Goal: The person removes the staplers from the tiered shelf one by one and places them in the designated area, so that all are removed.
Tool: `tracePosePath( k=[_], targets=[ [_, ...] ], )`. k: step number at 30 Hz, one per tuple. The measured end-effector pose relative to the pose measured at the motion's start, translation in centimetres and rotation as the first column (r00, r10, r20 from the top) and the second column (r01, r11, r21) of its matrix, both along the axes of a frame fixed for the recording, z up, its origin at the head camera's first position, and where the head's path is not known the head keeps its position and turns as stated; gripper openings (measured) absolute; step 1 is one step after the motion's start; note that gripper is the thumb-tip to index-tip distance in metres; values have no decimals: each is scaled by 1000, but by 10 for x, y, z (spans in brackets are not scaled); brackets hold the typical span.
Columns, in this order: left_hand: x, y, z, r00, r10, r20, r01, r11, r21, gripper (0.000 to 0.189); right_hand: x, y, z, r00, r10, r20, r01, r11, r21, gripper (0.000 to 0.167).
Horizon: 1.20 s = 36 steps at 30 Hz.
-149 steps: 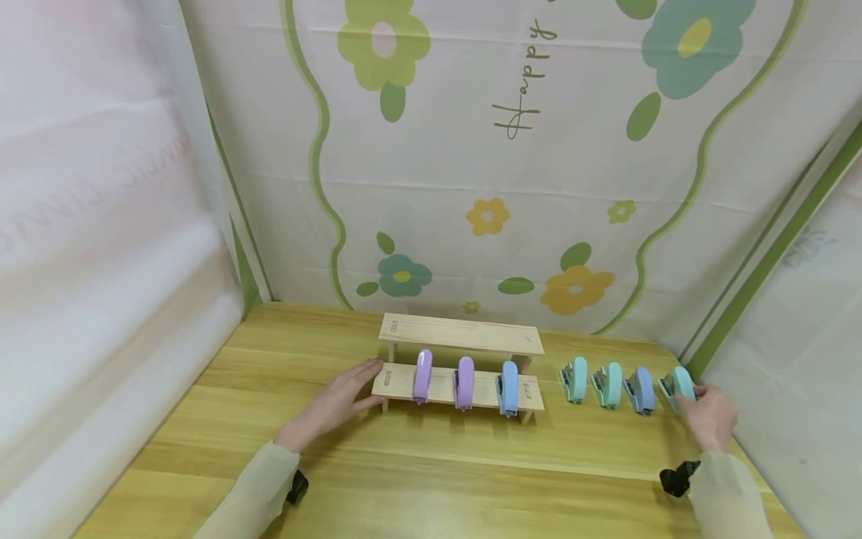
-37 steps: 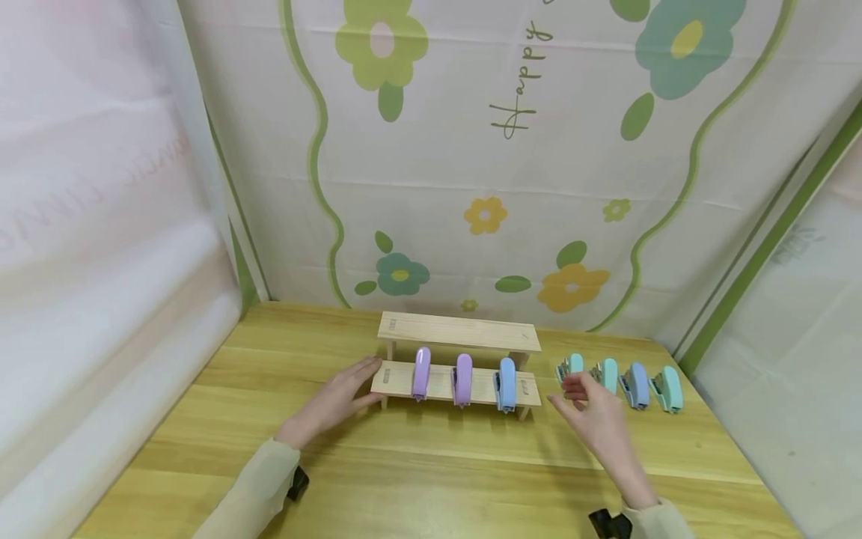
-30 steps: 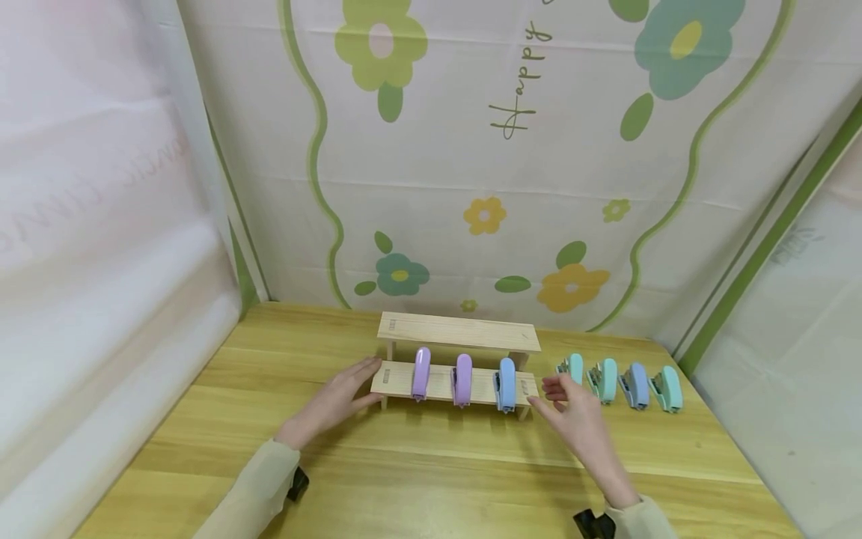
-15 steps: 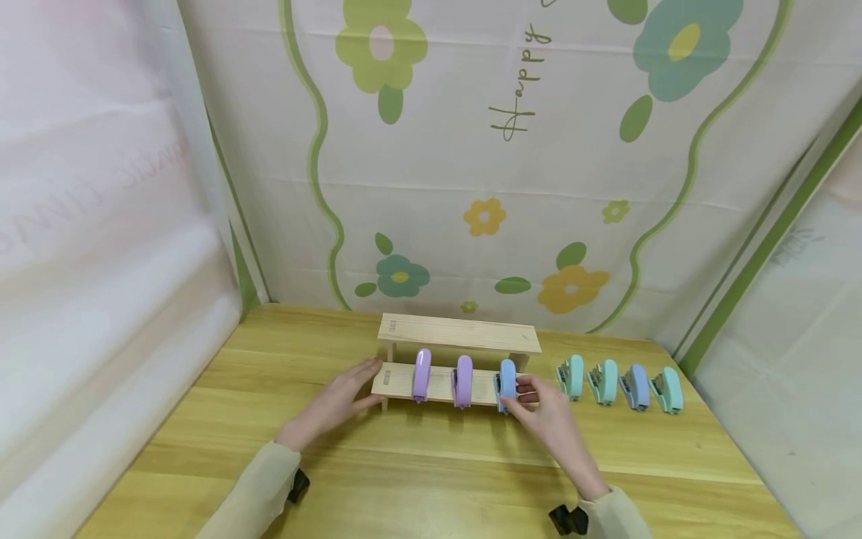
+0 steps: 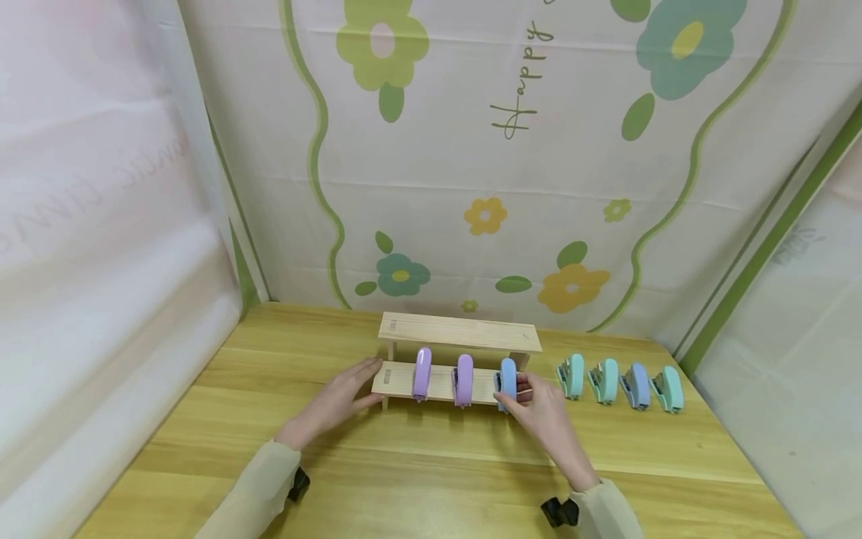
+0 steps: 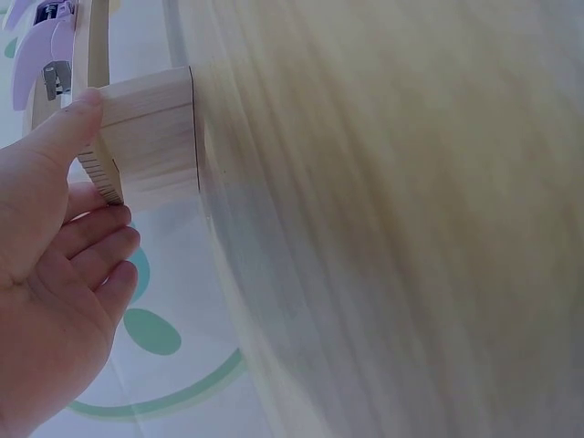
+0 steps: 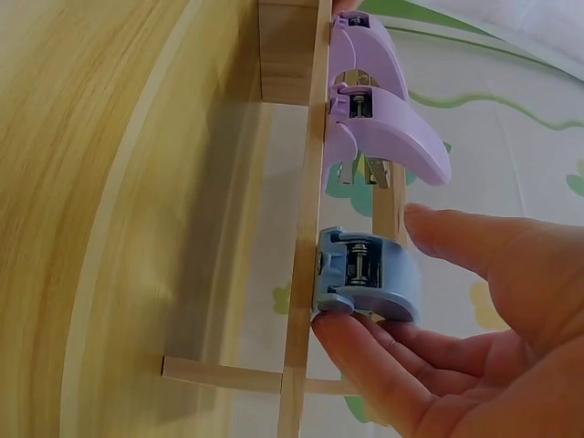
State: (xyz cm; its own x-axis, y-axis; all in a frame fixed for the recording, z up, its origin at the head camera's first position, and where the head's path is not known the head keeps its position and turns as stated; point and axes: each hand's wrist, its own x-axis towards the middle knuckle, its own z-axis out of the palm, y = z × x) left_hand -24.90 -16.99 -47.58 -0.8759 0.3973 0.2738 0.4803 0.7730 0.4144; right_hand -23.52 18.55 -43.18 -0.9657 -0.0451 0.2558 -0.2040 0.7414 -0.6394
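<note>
My left hand [image 5: 340, 393] holds the left end of the lower step of a two-tier wooden shelf [image 5: 441, 383]; in the left wrist view the thumb [image 6: 84, 108] lies on one edge and curled fingers reach the other. Two purple staplers, a left one [image 5: 422, 374] and a middle one [image 5: 463, 380], stand on that step. At its right end is a light blue stapler [image 5: 508, 378], which my right hand [image 5: 544, 408] grips between thumb and fingers. The right wrist view shows this blue stapler [image 7: 365, 274] from its end, fingers along one side and thumb at the other.
Right of the shelf, a row of staplers stands on the wooden table [image 5: 417, 479]: two mint ones [image 5: 572, 376] [image 5: 607, 382], a blue one [image 5: 637, 386] and another mint one [image 5: 670, 389]. The upper step [image 5: 461, 332] rises behind. Patterned cloth [image 5: 431, 150] hangs around the table.
My right hand has let go of the far-right mint stapler, moved left past the row and taken hold of the blue stapler on the shelf. My left hand has stayed at the shelf's end.
</note>
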Motion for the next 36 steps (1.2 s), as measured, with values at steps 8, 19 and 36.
tracePosePath(
  k=[8, 19, 36],
  targets=[
    [1, 0, 1, 1000, -2, -14, 2, 1000, -4, 65, -3, -2, -3, 999, -15, -42, 16, 999, 36, 37],
    [0, -1, -1, 999, -12, -41, 11, 1000, -7, 65, -5, -3, -1, 999, -40, -20, 41, 998, 37, 35],
    [2, -1, 1, 999, -6, -35, 6, 1000, 14, 65, 1, 13, 6, 997, -58, -43, 59, 998, 18, 30]
  ],
)
